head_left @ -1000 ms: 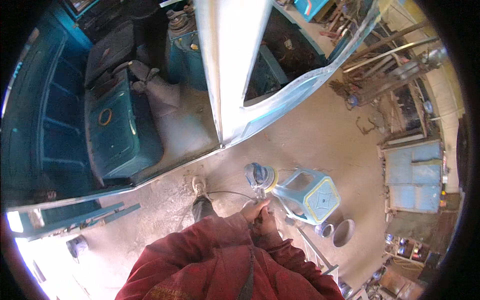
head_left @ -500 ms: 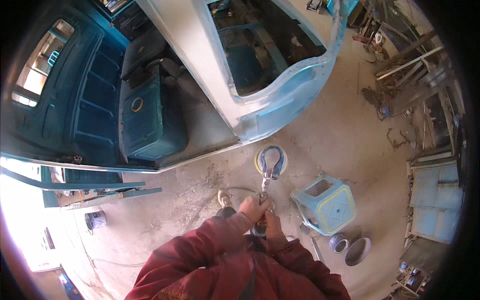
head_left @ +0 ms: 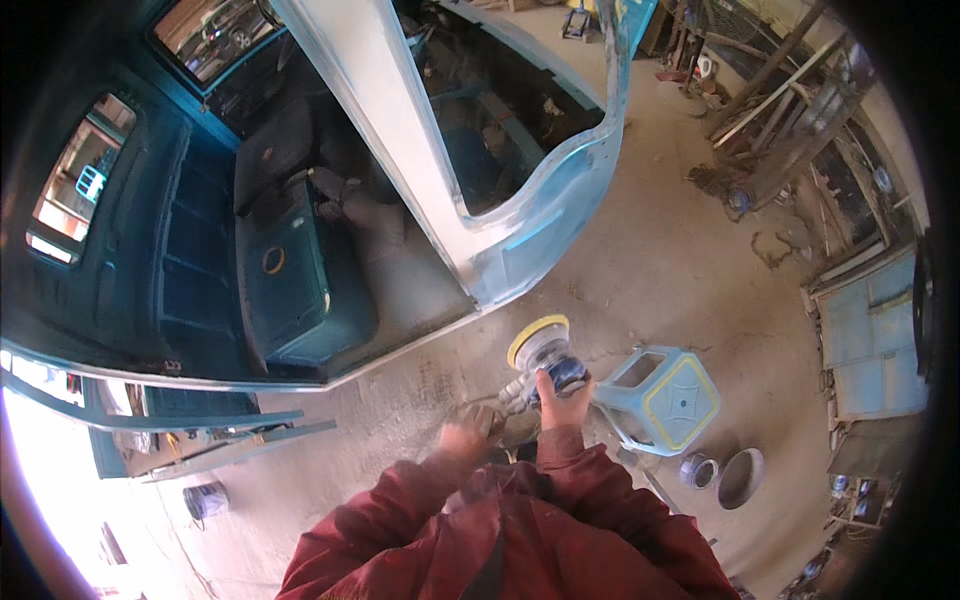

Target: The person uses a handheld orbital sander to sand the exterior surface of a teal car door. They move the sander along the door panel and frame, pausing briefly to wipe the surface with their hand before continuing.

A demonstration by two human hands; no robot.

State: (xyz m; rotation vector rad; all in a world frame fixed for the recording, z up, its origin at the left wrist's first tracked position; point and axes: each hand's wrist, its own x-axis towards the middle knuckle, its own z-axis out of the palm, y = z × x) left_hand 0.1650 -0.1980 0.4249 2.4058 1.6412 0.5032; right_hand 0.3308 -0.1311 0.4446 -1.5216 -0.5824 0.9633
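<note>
My right hand (head_left: 565, 405) is wrapped round the dark body of a round orbital sander (head_left: 543, 350). The tool is tilted, and its yellow-edged pad faces up and away from me. A pale fitting (head_left: 512, 393) sticks out of it toward the left. Beside that fitting is my left hand (head_left: 468, 432), its fingers closed, apparently round a hose, though motion and the hand itself hide most of what is in it. Both red sleeves reach forward from the lower edge.
The open vehicle cab (head_left: 470, 245), white and blue, stands ahead and to the left. Close on the right is a light-blue plastic stool (head_left: 683, 404). A tin (head_left: 699, 470) and a round ring-like piece (head_left: 741, 478) lie past it. A bucket (head_left: 206, 500) sits far left; scrap wood (head_left: 790, 130) is piled far right.
The sander has come up and tipped over, so its yellow-edged pad now faces away. My right hand has moved onto its body. My left hand has shifted left and down, away from the right.
</note>
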